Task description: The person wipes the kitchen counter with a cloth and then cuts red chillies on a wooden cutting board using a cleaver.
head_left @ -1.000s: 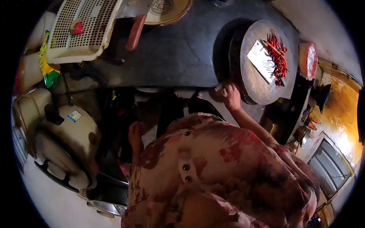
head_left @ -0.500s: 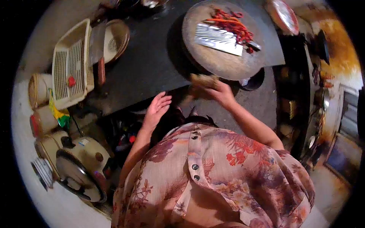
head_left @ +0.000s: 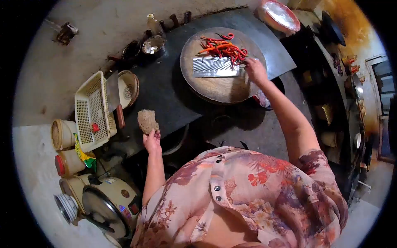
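Observation:
My left hand [head_left: 152,141] is closed on the lower end of a brown, fibrous loofah scrubber [head_left: 147,120], held up near the front edge of the dark counter. My right hand [head_left: 256,70] is at the right side of the round wooden chopping board [head_left: 219,89], its fingers around the handle end of a cleaver [head_left: 216,67]. The cleaver's wide shiny blade lies flat on the board, and the hand hides its handle. Long red chili peppers [head_left: 223,48] lie in a heap just behind the blade, some touching it.
On the left a cream plastic basket [head_left: 93,111] holds a small red piece. Beside it are a second knife [head_left: 113,95] and a bowl [head_left: 129,89]. A rice cooker [head_left: 120,198] stands lower left. A red-rimmed basin [head_left: 281,16] sits at the back right.
The loofah scrubber has passed from my right hand to my left, which has moved left. My right hand has gone up to the cleaver's handle. The camera view has shifted.

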`<action>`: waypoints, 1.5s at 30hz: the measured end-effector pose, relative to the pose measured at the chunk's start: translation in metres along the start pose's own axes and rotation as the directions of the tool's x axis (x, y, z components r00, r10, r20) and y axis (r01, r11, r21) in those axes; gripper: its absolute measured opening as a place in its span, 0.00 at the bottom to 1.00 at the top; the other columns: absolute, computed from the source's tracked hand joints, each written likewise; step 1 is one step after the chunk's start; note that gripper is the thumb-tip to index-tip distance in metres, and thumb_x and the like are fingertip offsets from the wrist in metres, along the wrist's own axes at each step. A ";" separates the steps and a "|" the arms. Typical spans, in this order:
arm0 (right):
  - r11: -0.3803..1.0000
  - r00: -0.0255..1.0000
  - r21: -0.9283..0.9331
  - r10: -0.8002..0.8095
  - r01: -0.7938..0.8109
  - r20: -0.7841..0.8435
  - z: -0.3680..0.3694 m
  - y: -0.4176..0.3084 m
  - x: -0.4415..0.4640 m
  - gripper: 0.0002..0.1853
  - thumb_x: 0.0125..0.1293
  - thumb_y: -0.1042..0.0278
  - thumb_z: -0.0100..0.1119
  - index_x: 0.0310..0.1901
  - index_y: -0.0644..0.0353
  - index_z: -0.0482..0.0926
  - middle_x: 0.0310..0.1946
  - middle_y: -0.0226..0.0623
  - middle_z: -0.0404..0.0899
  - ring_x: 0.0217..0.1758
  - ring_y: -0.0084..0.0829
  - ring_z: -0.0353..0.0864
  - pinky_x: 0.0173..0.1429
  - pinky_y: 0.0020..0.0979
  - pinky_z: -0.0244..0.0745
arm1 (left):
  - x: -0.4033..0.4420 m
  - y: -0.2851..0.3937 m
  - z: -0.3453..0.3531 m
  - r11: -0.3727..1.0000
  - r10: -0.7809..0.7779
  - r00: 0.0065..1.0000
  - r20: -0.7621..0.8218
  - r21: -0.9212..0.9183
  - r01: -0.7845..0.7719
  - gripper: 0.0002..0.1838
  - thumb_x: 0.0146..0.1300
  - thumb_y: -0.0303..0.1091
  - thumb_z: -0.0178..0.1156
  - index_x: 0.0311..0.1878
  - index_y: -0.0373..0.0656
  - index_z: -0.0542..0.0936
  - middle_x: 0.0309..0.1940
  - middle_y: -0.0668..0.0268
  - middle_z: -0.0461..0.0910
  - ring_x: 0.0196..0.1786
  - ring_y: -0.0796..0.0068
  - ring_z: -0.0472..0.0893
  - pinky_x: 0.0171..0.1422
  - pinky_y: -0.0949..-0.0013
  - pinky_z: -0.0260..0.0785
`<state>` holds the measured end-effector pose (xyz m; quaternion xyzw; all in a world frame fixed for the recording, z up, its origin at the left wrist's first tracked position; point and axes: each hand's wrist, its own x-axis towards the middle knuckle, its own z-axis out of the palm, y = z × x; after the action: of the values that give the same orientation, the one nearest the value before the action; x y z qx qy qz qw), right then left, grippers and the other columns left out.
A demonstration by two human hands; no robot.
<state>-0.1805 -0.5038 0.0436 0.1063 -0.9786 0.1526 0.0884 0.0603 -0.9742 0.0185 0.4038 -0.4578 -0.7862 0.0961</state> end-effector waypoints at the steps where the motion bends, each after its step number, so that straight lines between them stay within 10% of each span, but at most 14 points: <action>1: 0.996 0.998 -0.075 -0.047 0.043 -0.048 0.003 0.021 0.007 0.17 0.55 0.70 0.55 0.49 0.59 0.76 0.51 0.46 0.75 0.55 0.48 0.72 0.58 0.41 0.69 | 0.004 0.001 -0.011 0.999 -0.014 1.000 0.025 0.034 0.013 0.13 0.61 0.26 0.58 0.49 0.44 0.71 0.37 0.66 0.78 0.34 0.76 0.78 0.35 0.75 0.70; 7: 0.913 0.939 -0.377 0.255 -0.154 0.233 0.008 0.021 0.048 0.16 0.55 0.67 0.52 0.46 0.56 0.78 0.44 0.46 0.76 0.51 0.46 0.76 0.54 0.43 0.72 | 0.003 0.014 -0.030 0.962 -0.019 0.999 0.043 0.273 0.007 0.18 0.61 0.25 0.57 0.55 0.44 0.70 0.39 0.67 0.78 0.34 0.80 0.78 0.33 0.78 0.70; 12: 0.815 0.890 -0.565 0.157 0.128 0.429 -0.012 0.015 0.064 0.25 0.49 0.63 0.60 0.52 0.55 0.73 0.46 0.45 0.77 0.52 0.48 0.76 0.52 0.44 0.73 | 0.022 0.019 -0.029 0.861 -0.009 0.995 0.097 0.507 -0.042 0.39 0.61 0.28 0.59 0.72 0.50 0.51 0.56 0.60 0.70 0.47 0.73 0.74 0.45 0.69 0.71; 17: 0.916 0.956 -0.362 -0.067 0.173 0.286 -0.048 0.004 0.046 0.25 0.48 0.64 0.64 0.51 0.55 0.75 0.34 0.40 0.81 0.38 0.37 0.82 0.41 0.37 0.77 | 0.038 0.007 -0.042 0.766 0.237 0.967 0.091 0.595 -0.243 0.26 0.63 0.24 0.54 0.65 0.39 0.62 0.55 0.58 0.73 0.48 0.72 0.77 0.51 0.73 0.69; 20: 0.963 0.589 -0.015 0.177 -0.270 0.788 -0.094 -0.040 0.035 0.16 0.51 0.68 0.62 0.42 0.61 0.74 0.26 0.35 0.79 0.26 0.29 0.78 0.30 0.32 0.73 | 0.030 0.004 -0.032 0.747 0.220 0.957 0.190 0.598 -0.290 0.22 0.64 0.22 0.52 0.62 0.37 0.65 0.52 0.58 0.75 0.48 0.72 0.77 0.53 0.73 0.69; 23: 0.911 0.618 0.181 0.096 -0.371 0.780 -0.083 -0.032 0.007 0.24 0.44 0.66 0.66 0.45 0.68 0.77 0.23 0.37 0.78 0.25 0.26 0.76 0.30 0.32 0.72 | 0.016 -0.008 0.009 0.697 0.227 0.909 0.349 0.594 -0.402 0.19 0.65 0.22 0.52 0.60 0.36 0.68 0.50 0.58 0.77 0.47 0.73 0.78 0.54 0.73 0.69; 25: 0.700 0.494 0.268 0.138 -0.662 0.858 -0.074 -0.038 -0.020 0.12 0.46 0.67 0.64 0.32 0.63 0.76 0.19 0.33 0.75 0.20 0.26 0.72 0.25 0.32 0.67 | 0.001 -0.013 0.046 0.660 0.225 0.859 0.459 0.577 -0.481 0.17 0.65 0.23 0.52 0.58 0.36 0.70 0.48 0.60 0.79 0.48 0.75 0.78 0.53 0.74 0.70; 30: -0.103 0.366 0.352 -0.321 -0.930 0.874 -0.090 -0.057 -0.069 0.13 0.57 0.75 0.52 0.45 0.66 0.72 0.15 0.26 0.65 0.12 0.17 0.64 0.15 0.19 0.61 | -0.022 -0.031 0.127 0.580 0.152 0.800 0.580 0.603 -0.547 0.16 0.65 0.24 0.53 0.56 0.37 0.72 0.48 0.63 0.79 0.48 0.77 0.78 0.55 0.75 0.68; 32: -0.227 0.392 0.327 -0.379 -0.917 0.838 -0.084 -0.054 -0.083 0.14 0.56 0.75 0.54 0.46 0.66 0.72 0.17 0.28 0.67 0.12 0.19 0.64 0.15 0.21 0.59 | -0.025 -0.051 0.151 0.531 0.184 0.763 0.620 0.591 -0.608 0.16 0.64 0.23 0.53 0.55 0.37 0.73 0.46 0.63 0.80 0.48 0.77 0.78 0.55 0.74 0.68; 35: 0.255 0.631 0.636 -0.110 -0.729 0.768 -0.099 -0.048 -0.085 0.14 0.52 0.74 0.59 0.42 0.64 0.72 0.19 0.29 0.70 0.14 0.20 0.68 0.19 0.23 0.63 | -0.037 -0.081 0.195 0.476 0.266 0.666 0.697 0.505 -0.720 0.12 0.62 0.23 0.54 0.49 0.39 0.77 0.43 0.61 0.81 0.47 0.70 0.80 0.52 0.70 0.71; 38: 0.508 0.803 0.680 0.039 -0.528 0.595 -0.137 -0.024 -0.094 0.18 0.51 0.73 0.61 0.45 0.64 0.72 0.24 0.34 0.73 0.18 0.22 0.72 0.23 0.25 0.67 | -0.056 -0.107 0.242 0.061 0.146 0.530 0.835 0.527 -0.848 0.15 0.55 0.23 0.57 0.48 0.38 0.77 0.45 0.56 0.78 0.51 0.53 0.76 0.57 0.61 0.69; 40: 0.747 0.978 0.648 0.015 -0.150 0.210 -0.142 0.011 -0.114 0.21 0.50 0.74 0.63 0.48 0.65 0.72 0.36 0.37 0.76 0.36 0.27 0.78 0.43 0.29 0.73 | -0.037 -0.147 0.269 -0.110 0.256 0.086 0.963 0.117 -0.987 0.19 0.52 0.21 0.56 0.50 0.39 0.75 0.50 0.55 0.75 0.56 0.51 0.72 0.61 0.58 0.66; 45: 0.535 0.955 0.810 0.278 -0.242 0.102 -0.160 0.096 -0.154 0.15 0.54 0.73 0.64 0.44 0.60 0.74 0.32 0.30 0.75 0.32 0.18 0.72 0.36 0.22 0.69 | -0.065 -0.147 0.384 -0.170 0.283 0.021 0.959 0.072 -0.983 0.22 0.50 0.19 0.54 0.52 0.40 0.74 0.55 0.57 0.73 0.60 0.56 0.70 0.63 0.60 0.64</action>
<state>-0.0328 -0.3362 0.1348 -0.0146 -0.8011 0.5978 0.0253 -0.1424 -0.6111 0.0353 -0.3000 -0.8952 -0.2884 0.1594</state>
